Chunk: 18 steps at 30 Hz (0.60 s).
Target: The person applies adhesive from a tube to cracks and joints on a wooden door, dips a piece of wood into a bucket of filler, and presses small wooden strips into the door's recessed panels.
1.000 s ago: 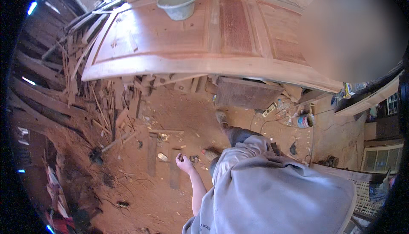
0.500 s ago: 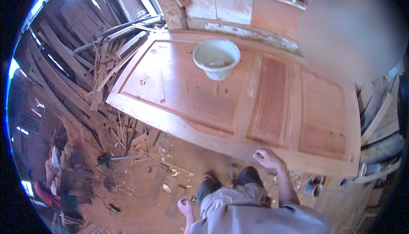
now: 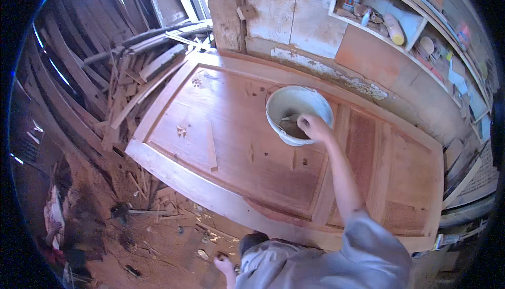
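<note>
A whitish bucket (image 3: 273, 111) stands on a wooden panelled door (image 3: 231, 115) that lies flat. My right hand (image 3: 314, 127) reaches over the bucket's near right rim, its fingers bent together inside. A pale pointed shape (image 3: 289, 118) shows at the fingertips, above grey-brown contents; whether the hand grips it is unclear. Low down, beside my body, my left hand (image 3: 223, 263) hangs with curled fingers, apart from the door. Anything inside that hand is too small to make out. A thin wood strip (image 3: 211, 146) lies on the door's large panel, left of the bucket.
Scrap wood (image 3: 126, 86) is heaped beyond the door's left end. Wall shelves (image 3: 415, 41) with bottles and small things hang at the upper right. Wood chips and offcuts litter the dirt floor (image 3: 173, 257). Boards (image 3: 463, 178) stack up at the right.
My right hand has risen from the door's near edge and moved forward into the bucket. My left hand stays low. The view has shifted, showing more of the shelves.
</note>
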Tool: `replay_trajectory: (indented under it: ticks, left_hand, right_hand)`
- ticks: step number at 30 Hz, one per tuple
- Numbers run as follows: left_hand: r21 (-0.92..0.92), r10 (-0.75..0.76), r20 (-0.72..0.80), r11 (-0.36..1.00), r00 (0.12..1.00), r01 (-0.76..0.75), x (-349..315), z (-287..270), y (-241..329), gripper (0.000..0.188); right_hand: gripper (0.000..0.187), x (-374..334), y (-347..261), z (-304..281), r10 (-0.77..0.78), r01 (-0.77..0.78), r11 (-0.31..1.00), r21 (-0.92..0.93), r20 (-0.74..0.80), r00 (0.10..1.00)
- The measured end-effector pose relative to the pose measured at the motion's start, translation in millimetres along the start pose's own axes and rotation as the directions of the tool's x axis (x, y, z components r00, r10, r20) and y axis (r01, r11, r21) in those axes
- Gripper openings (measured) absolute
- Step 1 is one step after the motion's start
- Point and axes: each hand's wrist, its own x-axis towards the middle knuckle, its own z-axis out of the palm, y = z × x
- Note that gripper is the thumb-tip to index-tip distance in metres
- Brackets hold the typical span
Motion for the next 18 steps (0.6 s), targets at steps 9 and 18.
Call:
replay_trajectory:
  ticks: [9, 18]
  left_hand:
    - [-0.335, -0.05, -0.153, 0.942, 0.987, -0.005, 112, -35, 33, 0.026]
    - [-0.422, -0.165, -0.314, 0.906, 0.935, 0.018, 128, -74, 160, 0.024]
  right_hand:
    - [0.028, 152, 121, 121, 0.264, -0.076, 0.617, -0.784, 0.115, 0.958]
    - [0.02, 102, 19, 58, 0.105, -0.113, 0.892, -0.438, -0.041, 0.994]
